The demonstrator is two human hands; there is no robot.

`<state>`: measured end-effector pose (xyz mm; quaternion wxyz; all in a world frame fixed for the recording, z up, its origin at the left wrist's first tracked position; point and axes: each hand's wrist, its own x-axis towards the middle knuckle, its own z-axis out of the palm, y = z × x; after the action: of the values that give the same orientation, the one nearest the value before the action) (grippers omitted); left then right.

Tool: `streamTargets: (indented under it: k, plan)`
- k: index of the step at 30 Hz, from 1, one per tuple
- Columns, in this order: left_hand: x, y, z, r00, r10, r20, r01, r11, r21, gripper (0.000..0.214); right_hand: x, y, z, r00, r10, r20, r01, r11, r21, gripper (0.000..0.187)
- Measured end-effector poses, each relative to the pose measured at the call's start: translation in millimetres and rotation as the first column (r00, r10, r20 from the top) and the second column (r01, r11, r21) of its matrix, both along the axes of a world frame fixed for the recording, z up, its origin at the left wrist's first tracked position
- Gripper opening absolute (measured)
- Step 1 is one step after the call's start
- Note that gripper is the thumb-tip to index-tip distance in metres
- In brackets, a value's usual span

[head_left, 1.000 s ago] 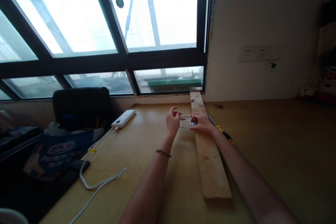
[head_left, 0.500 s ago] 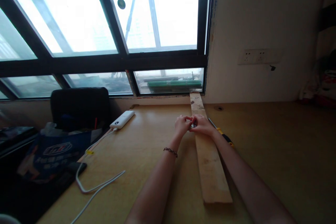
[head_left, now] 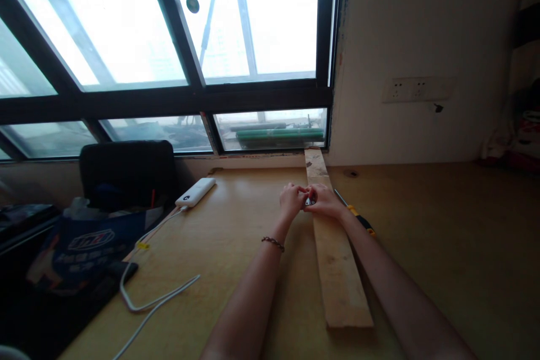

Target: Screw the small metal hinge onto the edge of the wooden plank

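While the plank (head_left: 340,275) runs toward 12 o'clock on the desk (head_left: 442,247), the left hand (head_left: 291,201) and right hand (head_left: 325,201) meet above it, fingertips pinching a small metal piece (head_left: 310,201) (too tiny to identify), with a screwdriver (head_left: 358,216) at their 4 o'clock.

One long pale wooden plank (head_left: 337,259) lies on one yellow-brown table (head_left: 442,247). Two hands, the left hand (head_left: 292,201) and the right hand (head_left: 324,201), meet over the plank's far part at one small silvery metal piece (head_left: 310,201). Left of the plank are one white rectangular power bank (head_left: 195,192), one white cable (head_left: 156,298) and one black chair (head_left: 129,171); right of it is one yellow-and-black screwdriver (head_left: 356,216).
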<state>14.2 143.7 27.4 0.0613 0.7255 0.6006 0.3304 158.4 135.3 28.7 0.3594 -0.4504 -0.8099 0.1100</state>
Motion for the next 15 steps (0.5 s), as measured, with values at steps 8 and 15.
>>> streamTargets:
  k: [8,15]
  plan:
    - [1.9,-4.3,11.8,0.996,0.009,-0.09,-0.007,1.0,0.022,0.018,-1.1,-3.9,3.2,1.0,0.002,0.01,-0.002,1.0,0.03,0.034]
    - [-3.3,2.6,4.4,0.992,-0.081,0.094,0.084,0.996,-0.031,0.021,-0.6,-4.3,2.7,1.0,0.016,-0.016,-0.016,0.999,0.033,0.034]
